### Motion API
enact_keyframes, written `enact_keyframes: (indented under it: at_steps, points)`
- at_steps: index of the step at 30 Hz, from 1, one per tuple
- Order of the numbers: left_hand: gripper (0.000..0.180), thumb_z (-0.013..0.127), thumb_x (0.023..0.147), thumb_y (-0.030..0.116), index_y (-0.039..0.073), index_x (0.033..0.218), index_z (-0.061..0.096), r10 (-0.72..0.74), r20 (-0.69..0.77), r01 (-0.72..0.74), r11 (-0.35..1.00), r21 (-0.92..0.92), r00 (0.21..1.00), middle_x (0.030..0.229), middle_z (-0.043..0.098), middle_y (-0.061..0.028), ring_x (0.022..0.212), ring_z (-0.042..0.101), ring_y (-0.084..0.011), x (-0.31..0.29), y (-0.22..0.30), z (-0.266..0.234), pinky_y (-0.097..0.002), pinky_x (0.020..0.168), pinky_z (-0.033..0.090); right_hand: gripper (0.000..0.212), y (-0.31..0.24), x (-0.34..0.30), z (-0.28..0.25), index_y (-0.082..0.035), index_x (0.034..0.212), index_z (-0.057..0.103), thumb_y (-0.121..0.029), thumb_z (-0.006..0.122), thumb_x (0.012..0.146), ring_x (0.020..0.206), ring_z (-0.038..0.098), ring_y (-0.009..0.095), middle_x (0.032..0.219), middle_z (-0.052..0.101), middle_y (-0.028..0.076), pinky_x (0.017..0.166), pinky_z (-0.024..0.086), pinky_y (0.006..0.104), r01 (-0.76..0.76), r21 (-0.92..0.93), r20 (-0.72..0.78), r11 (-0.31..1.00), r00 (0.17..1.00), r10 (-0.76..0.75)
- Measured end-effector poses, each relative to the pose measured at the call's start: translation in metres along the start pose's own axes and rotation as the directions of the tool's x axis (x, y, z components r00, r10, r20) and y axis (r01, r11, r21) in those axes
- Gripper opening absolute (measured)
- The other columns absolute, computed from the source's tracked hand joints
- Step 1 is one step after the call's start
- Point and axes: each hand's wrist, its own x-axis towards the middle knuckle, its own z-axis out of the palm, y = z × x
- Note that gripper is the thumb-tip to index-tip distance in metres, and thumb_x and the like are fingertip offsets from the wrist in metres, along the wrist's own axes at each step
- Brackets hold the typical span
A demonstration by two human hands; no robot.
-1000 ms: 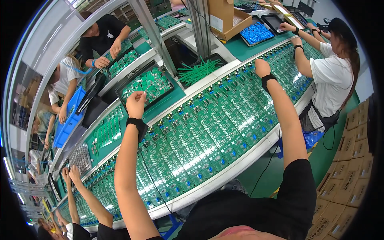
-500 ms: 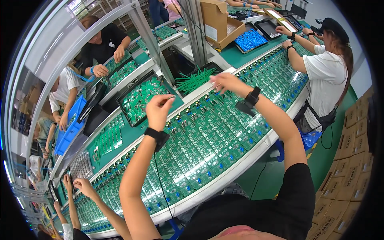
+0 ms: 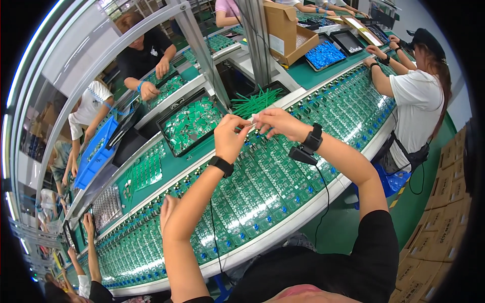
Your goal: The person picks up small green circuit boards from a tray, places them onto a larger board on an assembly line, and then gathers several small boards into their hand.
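Head view, now: left hand (image 3: 231, 140) and right hand (image 3: 279, 123) meet at the fingertips. One second ago they were well apart, the left over the black tray (image 3: 162, 121) of small green circuit boards (image 3: 189, 121), the right far along the row; half a second ago, nearer but separate.

Surface: long white-edged bench (image 3: 268, 246) carrying a close-set row of populated circuit boards (image 3: 262, 174). Beyond it, a bundle of green sticks (image 3: 256, 102), a tray of blue components (image 3: 325, 53) and an open cardboard box (image 3: 279, 33). Room: co-worker in a white T-shirt (image 3: 419, 98) at right, stacked cartons (image 3: 429, 227) behind, green floor.

Pose: both elbows bent, forearms converging above the row, black wristbands on both wrists. Thumb and forefinger of each hand are narrow, pinched at a small pale part (image 3: 254, 119) between the hands, above the row's far edge. Its kind is too small to tell, as is whether it is one piece or two.
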Motion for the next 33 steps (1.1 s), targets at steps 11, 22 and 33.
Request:
enact_keyframes:
  at_steps: [11,22,33]
  points:
    - [0.02,0.07,0.066,0.002,0.002,0.084,0.063,0.065,0.016,-0.061,0.982,-0.177,0.998,0.083,0.057,-0.0067,0.07,0.06,-0.0149,0.002,-0.008,0.008,-0.0248,0.062,0.051,0.019,0.016,0.0,-0.004,-0.005,0.095,0.056,-0.019,0.059,0.084,0.075,0.055,0.009,0.086,0.058,0.001,0.07,0.047,0.023,0.047,0.233,0.034,0.971,0.998,-0.056]
    - [0.027,0.065,0.072,0.029,0.009,0.089,0.061,-0.132,-0.207,0.228,0.8,0.554,0.969,0.087,0.06,-0.0114,0.08,0.057,-0.0254,0.017,-0.132,-0.065,-0.035,0.073,0.046,0.02,0.014,-0.03,-0.117,0.0,0.101,0.054,-0.01,0.056,0.083,0.083,0.054,0.011,0.086,0.055,0.004,0.073,0.049,0.0259,0.205,-0.123,-0.351,0.971,0.906,-0.236]
    - [0.032,0.076,0.063,0.025,0.005,0.082,0.06,-0.507,-0.072,0.5,0.801,0.329,0.859,0.074,0.062,-0.009,0.068,0.061,-0.0223,0.005,-0.189,-0.075,-0.0321,0.065,0.048,0.016,0.052,-0.027,-0.215,-0.001,0.093,0.055,-0.005,0.06,0.078,0.068,0.06,0.014,0.079,0.059,0.006,0.063,0.05,0.0259,0.132,-0.35,-0.579,0.927,0.748,-0.325]
